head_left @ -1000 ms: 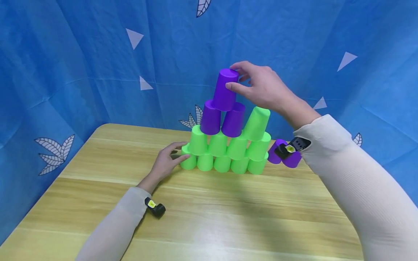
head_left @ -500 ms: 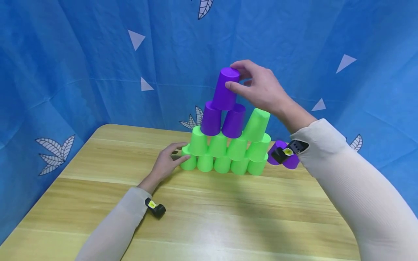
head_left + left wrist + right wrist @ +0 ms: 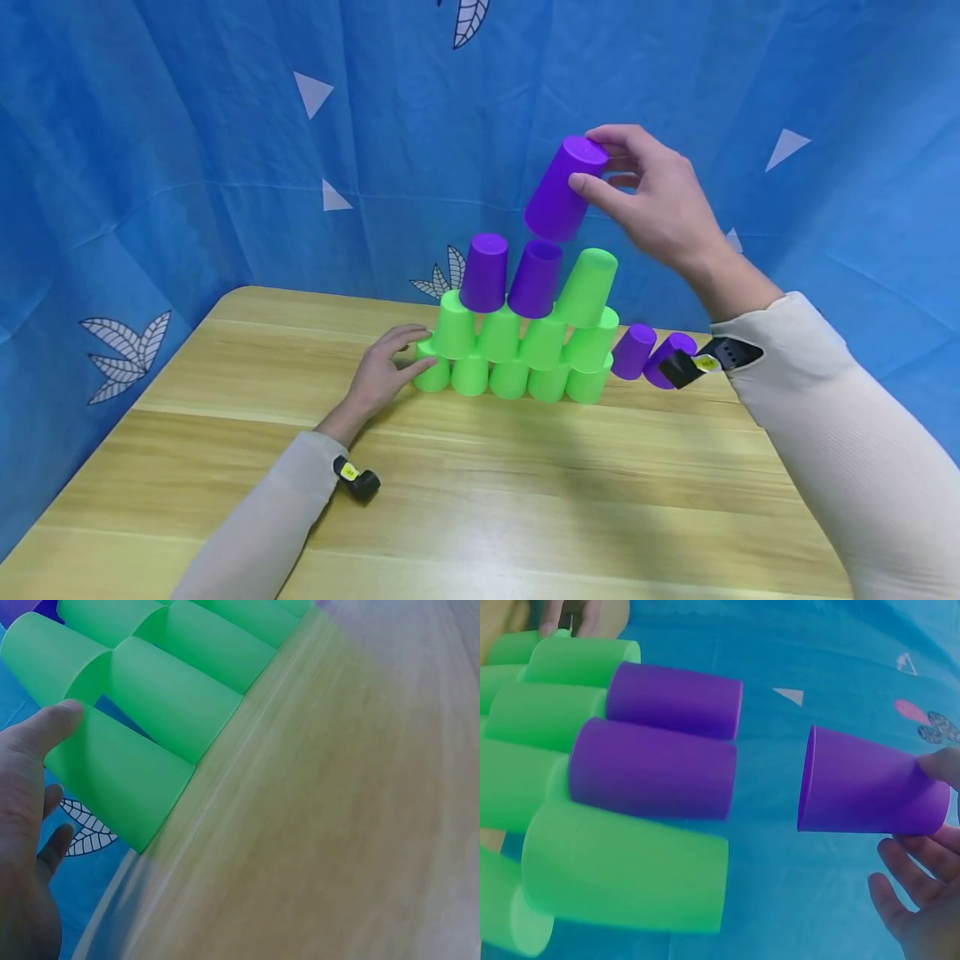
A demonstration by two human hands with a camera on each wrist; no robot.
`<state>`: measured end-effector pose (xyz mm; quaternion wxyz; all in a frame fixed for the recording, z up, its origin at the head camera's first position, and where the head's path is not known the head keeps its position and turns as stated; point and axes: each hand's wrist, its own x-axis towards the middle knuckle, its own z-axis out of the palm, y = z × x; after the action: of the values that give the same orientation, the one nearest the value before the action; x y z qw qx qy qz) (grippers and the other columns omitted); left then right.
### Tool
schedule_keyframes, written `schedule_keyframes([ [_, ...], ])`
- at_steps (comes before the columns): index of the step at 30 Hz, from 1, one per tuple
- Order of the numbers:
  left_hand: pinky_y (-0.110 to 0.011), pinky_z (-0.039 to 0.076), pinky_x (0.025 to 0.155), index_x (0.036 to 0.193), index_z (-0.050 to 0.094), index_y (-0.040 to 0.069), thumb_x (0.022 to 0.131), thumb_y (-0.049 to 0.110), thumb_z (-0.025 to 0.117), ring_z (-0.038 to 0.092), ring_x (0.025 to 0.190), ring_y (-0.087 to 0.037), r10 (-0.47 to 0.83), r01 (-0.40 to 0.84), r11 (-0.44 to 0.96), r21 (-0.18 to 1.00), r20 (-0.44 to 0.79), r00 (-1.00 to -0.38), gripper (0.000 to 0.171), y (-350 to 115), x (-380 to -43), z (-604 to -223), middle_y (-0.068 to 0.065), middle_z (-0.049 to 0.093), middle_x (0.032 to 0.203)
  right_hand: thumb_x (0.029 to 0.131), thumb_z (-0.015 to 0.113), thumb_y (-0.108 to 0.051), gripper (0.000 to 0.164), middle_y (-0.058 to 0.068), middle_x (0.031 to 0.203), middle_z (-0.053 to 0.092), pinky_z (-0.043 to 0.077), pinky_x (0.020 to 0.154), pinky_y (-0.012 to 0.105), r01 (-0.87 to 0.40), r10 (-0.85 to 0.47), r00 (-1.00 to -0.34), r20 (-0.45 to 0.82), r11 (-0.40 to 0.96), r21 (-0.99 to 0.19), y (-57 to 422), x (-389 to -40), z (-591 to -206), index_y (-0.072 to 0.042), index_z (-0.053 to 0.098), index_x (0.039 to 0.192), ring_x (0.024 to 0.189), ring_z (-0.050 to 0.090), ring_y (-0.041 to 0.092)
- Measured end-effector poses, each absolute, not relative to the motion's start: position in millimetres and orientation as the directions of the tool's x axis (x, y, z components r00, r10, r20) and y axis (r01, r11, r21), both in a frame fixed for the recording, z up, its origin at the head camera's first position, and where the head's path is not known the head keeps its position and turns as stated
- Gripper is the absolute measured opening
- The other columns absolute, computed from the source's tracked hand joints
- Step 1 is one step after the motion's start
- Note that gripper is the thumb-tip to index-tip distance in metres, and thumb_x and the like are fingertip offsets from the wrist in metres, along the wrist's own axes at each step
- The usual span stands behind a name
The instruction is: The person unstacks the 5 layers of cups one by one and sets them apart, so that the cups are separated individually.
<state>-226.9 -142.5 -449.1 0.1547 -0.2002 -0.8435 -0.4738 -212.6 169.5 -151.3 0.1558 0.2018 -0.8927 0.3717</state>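
Note:
In the head view my right hand [image 3: 663,196] pinches an upside-down purple cup [image 3: 564,192] near its base, thumb in front and fingers behind. This cup is tilted and held in the air, apart from the stack. Below it, two purple cups [image 3: 484,275] and a tilted green cup [image 3: 590,287] stand on the upper of two rows of green cups [image 3: 543,340]. My left hand [image 3: 381,373] holds the bottom row's leftmost green cup [image 3: 124,776], the thumb on its near side. Some of the left fingers are hidden behind that cup.
Two more purple cups [image 3: 633,352] stand on the wooden table [image 3: 480,475] to the right of the stack, one partly covered by the right wrist camera [image 3: 678,368]. A blue patterned curtain [image 3: 225,125] hangs close behind the table.
My right hand has lifted the top purple cup off the two purple cups and moved it up and to the right, tilting it. The left hand has stayed in place.

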Motion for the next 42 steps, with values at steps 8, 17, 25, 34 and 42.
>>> schedule_keyframes([
  [8,-0.05,0.038,0.11,0.125,0.066,0.01,0.085,0.025,0.078,0.05,0.127,-0.028,0.191,0.501,0.517,0.694,0.477,-0.858,0.044,-144,-226,-447,-0.006,0.059,0.134,0.093,0.066,-0.038,0.052,0.006,0.131,0.06,0.048,0.102,0.036,-0.456,-0.199,-0.867,0.458,0.687,-0.565,198,-201,-149,-0.024,0.051,0.141,0.117,0.057,0.024],
  [17,-0.049,0.038,0.11,0.125,0.066,0.014,0.086,0.031,0.077,0.05,0.128,-0.025,0.172,0.465,0.505,0.727,0.444,-0.88,0.044,-146,-226,-447,-0.002,0.059,0.135,0.094,0.066,-0.034,0.053,0.007,0.133,0.058,0.048,0.098,0.024,-0.388,-0.09,-0.868,0.489,0.737,-0.553,239,-190,-156,-0.027,0.048,0.143,0.117,0.057,0.019],
  [25,-0.047,0.042,0.107,0.126,0.066,0.014,0.086,0.031,0.077,0.05,0.128,-0.024,0.166,0.456,0.479,0.75,0.433,-0.886,0.045,-146,-222,-445,-0.001,0.059,0.135,0.096,0.062,-0.036,0.057,0.011,0.138,0.052,0.047,0.099,0.023,-0.268,0.033,-0.892,0.45,0.764,-0.587,274,-186,-179,-0.022,0.043,0.147,0.118,0.052,0.02],
  [34,-0.04,0.051,0.099,0.124,0.067,0.011,0.086,0.024,0.077,0.052,0.125,-0.024,0.172,0.467,0.443,0.766,0.438,-0.882,0.042,-146,-224,-447,-0.003,0.059,0.134,0.096,0.059,-0.043,0.064,0.018,0.139,0.05,0.046,0.103,0.034,-0.171,0.091,-0.914,0.395,0.798,-0.579,316,-188,-222,-0.017,0.038,0.15,0.122,0.05,0.033],
  [42,-0.037,0.052,0.098,0.122,0.067,0.011,0.086,0.024,0.077,0.053,0.125,-0.023,0.171,0.454,0.432,0.779,0.424,-0.889,0.04,-145,-223,-446,-0.003,0.059,0.134,0.097,0.055,-0.047,0.071,0.025,0.141,0.047,0.046,0.104,0.045,-0.071,0.152,-0.937,0.315,0.799,-0.597,347,-191,-256,-0.009,0.032,0.152,0.121,0.049,0.043],
])
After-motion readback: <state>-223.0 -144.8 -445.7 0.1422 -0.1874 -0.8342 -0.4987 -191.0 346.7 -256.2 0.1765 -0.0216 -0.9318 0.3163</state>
